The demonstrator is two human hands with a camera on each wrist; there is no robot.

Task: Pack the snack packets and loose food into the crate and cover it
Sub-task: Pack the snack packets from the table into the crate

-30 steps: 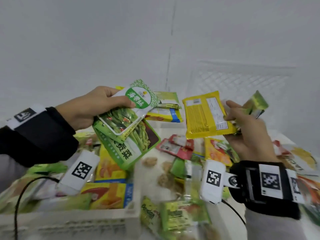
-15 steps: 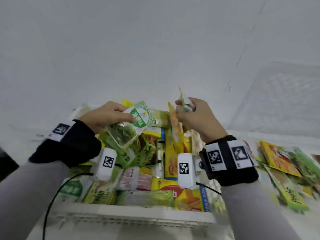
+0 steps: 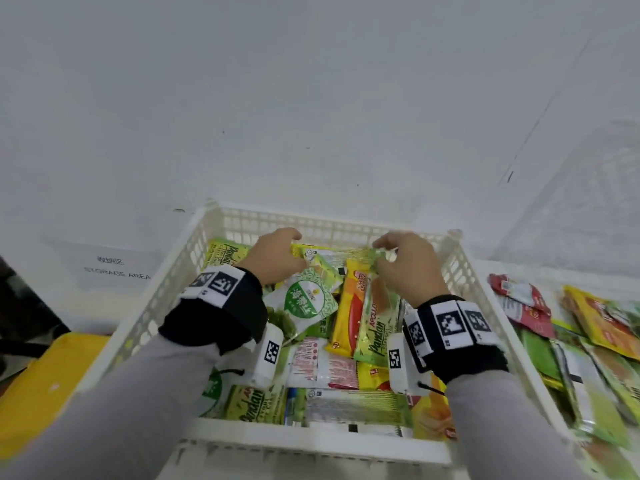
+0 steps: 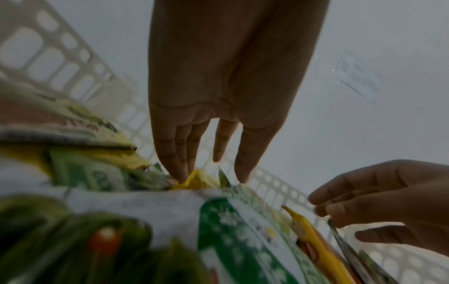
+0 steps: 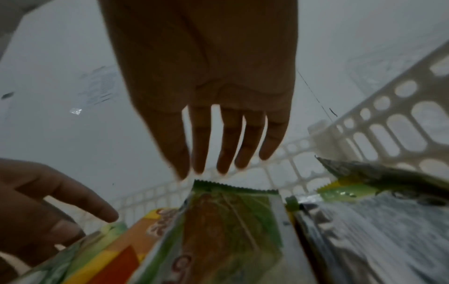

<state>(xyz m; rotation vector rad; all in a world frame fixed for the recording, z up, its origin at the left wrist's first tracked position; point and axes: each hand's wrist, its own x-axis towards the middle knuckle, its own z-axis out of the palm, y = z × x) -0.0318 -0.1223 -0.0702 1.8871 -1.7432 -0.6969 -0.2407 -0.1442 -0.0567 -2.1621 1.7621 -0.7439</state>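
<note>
Left hand [image 3: 277,256]: you reach into the far end of the crate [image 3: 464,271], fingers [image 4: 179,169] straight, tips touching a yellow packet's [image 3: 348,311] edge, gripping nothing.
Right hand [image 3: 410,268]: reaching alongside, fingers loosely spread, released, just above the green Pandan packet [image 3: 375,327].
Packets: packed in the crate below both your wrists; the white-green pouch [image 3: 304,303] lies under your left wrist.
Loose packets [image 3: 595,341]: on the desk [image 3: 519,271], right of the crate.

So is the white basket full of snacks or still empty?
Nearly full. The white crate has packets covering its whole floor, like the Pandan packet, but more packets still lie outside on the right.
</note>
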